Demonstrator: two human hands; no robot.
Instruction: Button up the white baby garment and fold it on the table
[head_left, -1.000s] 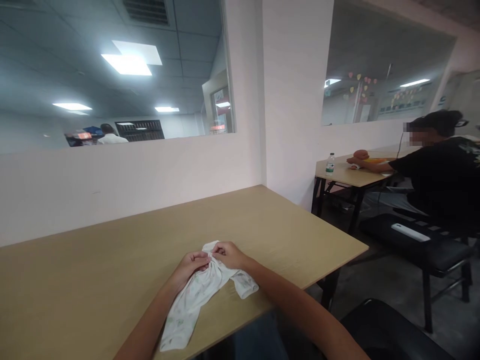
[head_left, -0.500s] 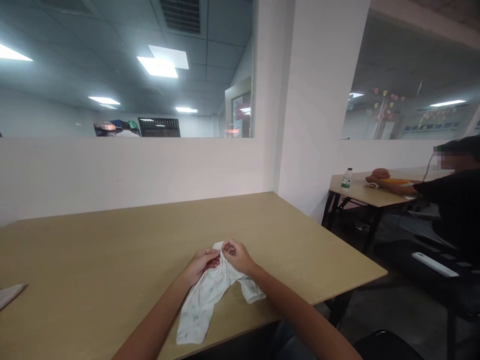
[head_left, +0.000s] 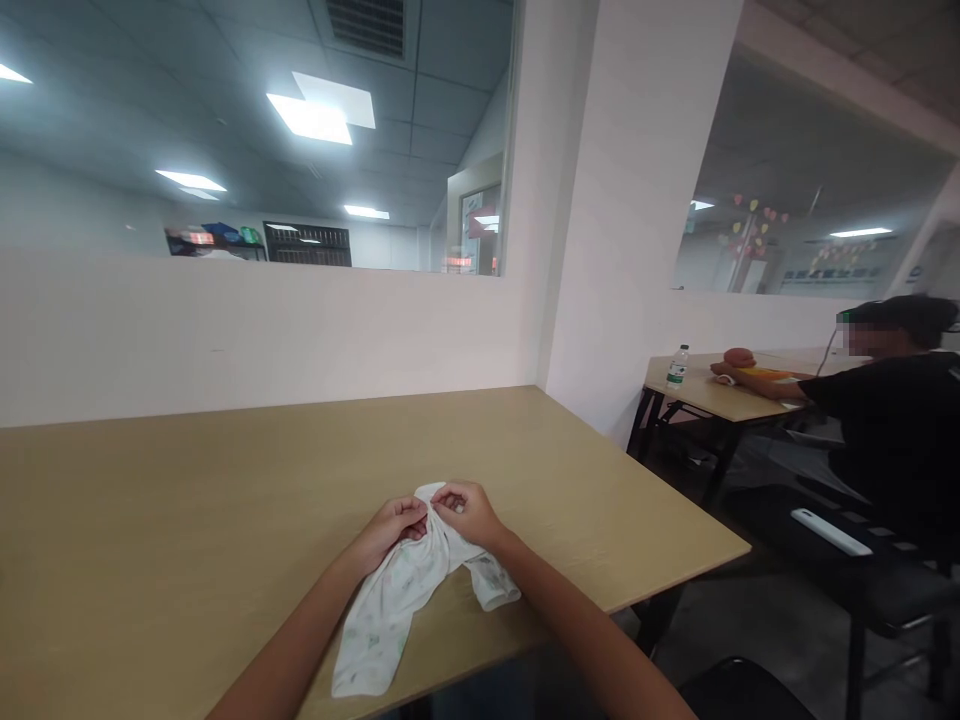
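A small white garment with a faint green print (head_left: 390, 610) lies crumpled on the light wooden table (head_left: 187, 500), close to the near edge. My left hand (head_left: 390, 528) and my right hand (head_left: 466, 512) sit side by side on its far end, each with fingers curled and pinching the cloth. The garment trails toward me between my forearms, one short leg or sleeve sticking out to the right under my right wrist.
A white half wall with windows (head_left: 247, 330) runs behind the table, and a white pillar (head_left: 630, 220) stands at its right end. At a second table (head_left: 720, 395) on the right sits another person in black (head_left: 892, 420), with a water bottle (head_left: 678, 367) there. A black bench (head_left: 847, 550) lies between.
The view has shifted a little between frames. My hands stay pinched on the far end of the garment, with only small finger movements.
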